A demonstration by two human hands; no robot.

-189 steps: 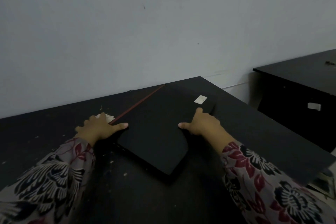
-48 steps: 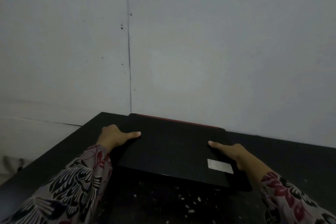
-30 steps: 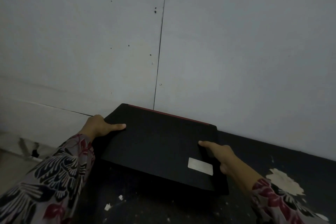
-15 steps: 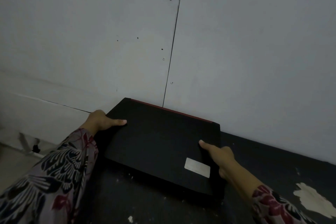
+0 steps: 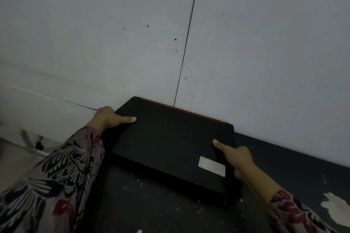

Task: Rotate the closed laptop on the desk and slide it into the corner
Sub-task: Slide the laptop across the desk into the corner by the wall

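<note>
At the far left a bare strip of floor [image 5: 11,159] shows beyond the edge of the desk [image 5: 155,212], whose dark top is chipped and flecked with pale specks. The left hand [image 5: 109,118] grips the left side of the closed laptop [image 5: 170,143], thumb lying flat on the lid and the other fingers curled over the edge, out of sight. The laptop lies flat at the desk's back left corner, its red-trimmed rear edge right against the wall [image 5: 265,53] and its left side at the desk's edge. A pale sticker [image 5: 211,166] sits near its front right corner. The right hand [image 5: 236,159] holds the right side the same way, thumb on top. The turn looks done and the slide all but finished; what seems left is a last nudge, if any, and letting go. Further right, a patch of paint [image 5: 335,204] has flaked off the desk.
</note>
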